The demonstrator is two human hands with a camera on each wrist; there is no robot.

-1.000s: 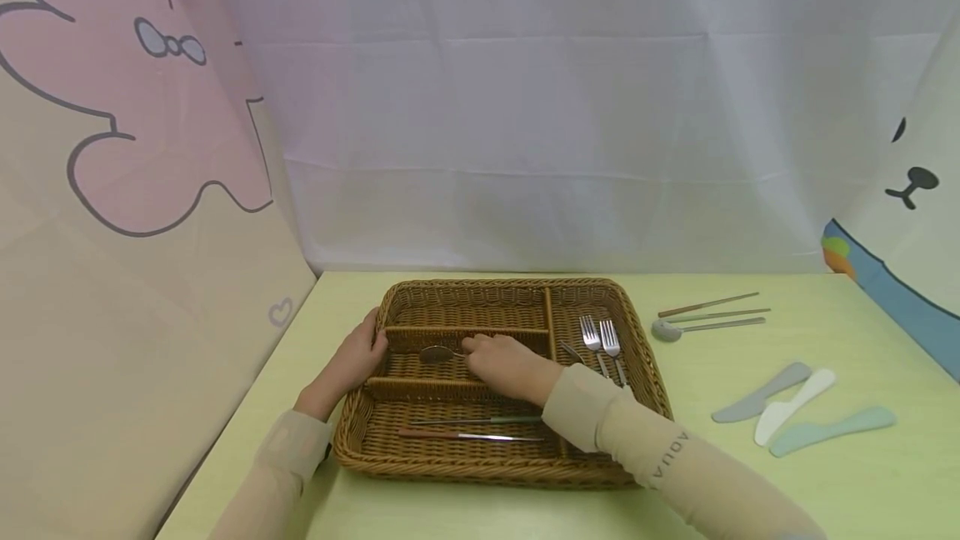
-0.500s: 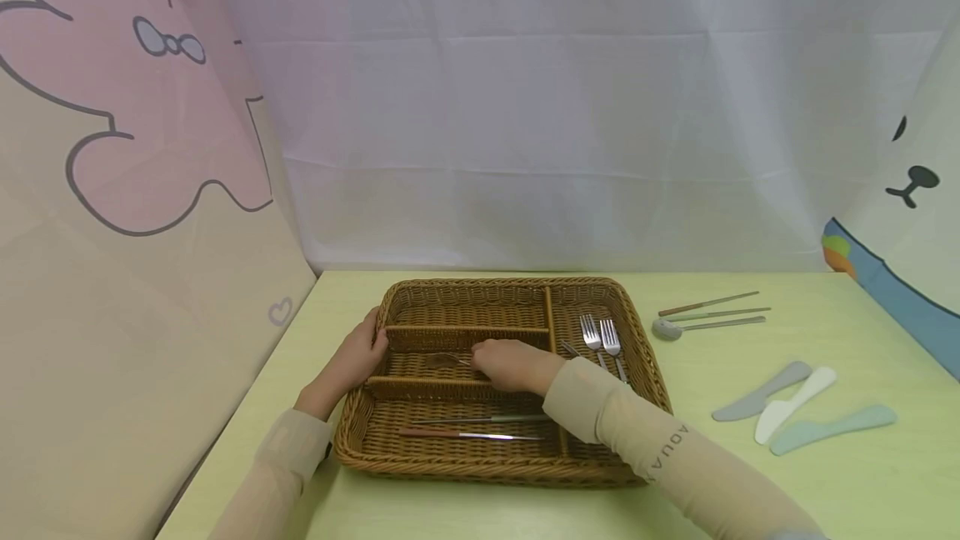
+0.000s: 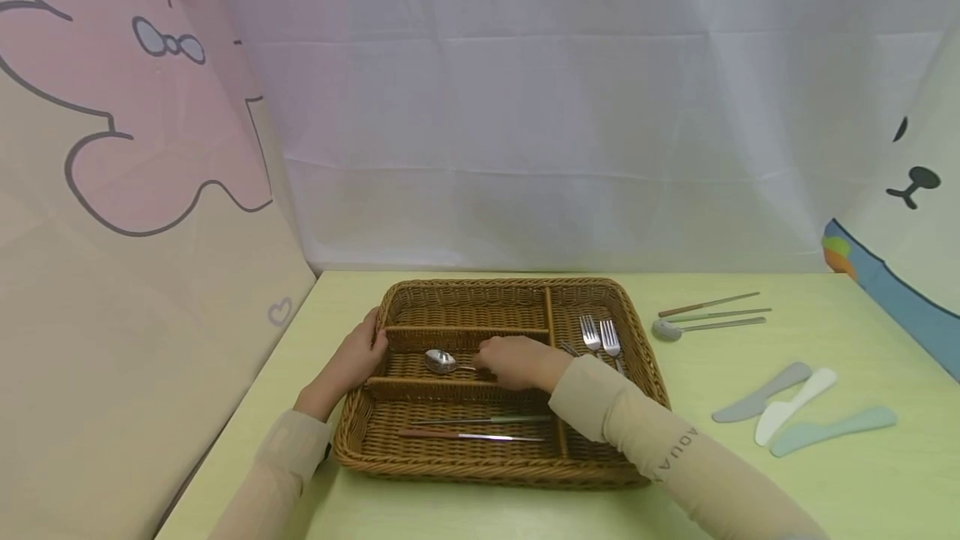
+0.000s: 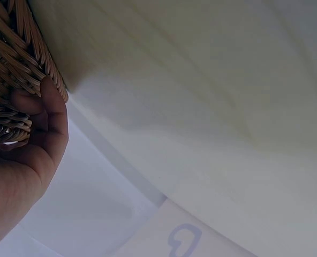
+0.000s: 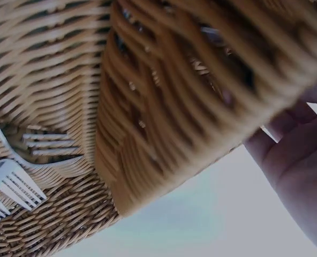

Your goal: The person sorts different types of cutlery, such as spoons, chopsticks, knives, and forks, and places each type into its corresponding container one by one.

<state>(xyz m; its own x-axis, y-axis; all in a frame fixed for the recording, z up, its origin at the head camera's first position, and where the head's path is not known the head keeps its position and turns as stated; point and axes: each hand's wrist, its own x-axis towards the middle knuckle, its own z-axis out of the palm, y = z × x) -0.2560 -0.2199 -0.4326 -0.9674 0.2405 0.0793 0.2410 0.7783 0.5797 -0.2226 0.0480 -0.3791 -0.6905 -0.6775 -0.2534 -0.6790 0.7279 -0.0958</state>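
A brown wicker cutlery tray [image 3: 480,476] with divided compartments sits on the table. My left hand [image 3: 358,354] grips its left rim; the left wrist view shows fingers [image 4: 54,101] curled round the woven edge. In the middle left compartment, my right hand [image 3: 516,362] pinches the handle of a metal spoon [image 3: 440,361], whose bowl points left, low in the compartment. The right wrist view has the right hand [image 5: 303,155] partly hidden behind a wicker divider [image 5: 164,107]. Metal forks [image 3: 611,338] lie in the right compartment, partly covered by the right forearm.
Two chopsticks, one green-ended [image 3: 517,419] and one red-ended [image 3: 431,433], lie in the front compartment. On the table [image 3: 825,507] to the right are two more chopsticks [image 3: 705,304], another spoon [image 3: 667,329], and grey [image 3: 765,392], white [image 3: 795,407] and mint [image 3: 832,430] knives.
My right hand has shifted slightly right. The spoon bowl has turned from dark to shiny and sits a little lower and further right. My left hand has stayed on the rim.
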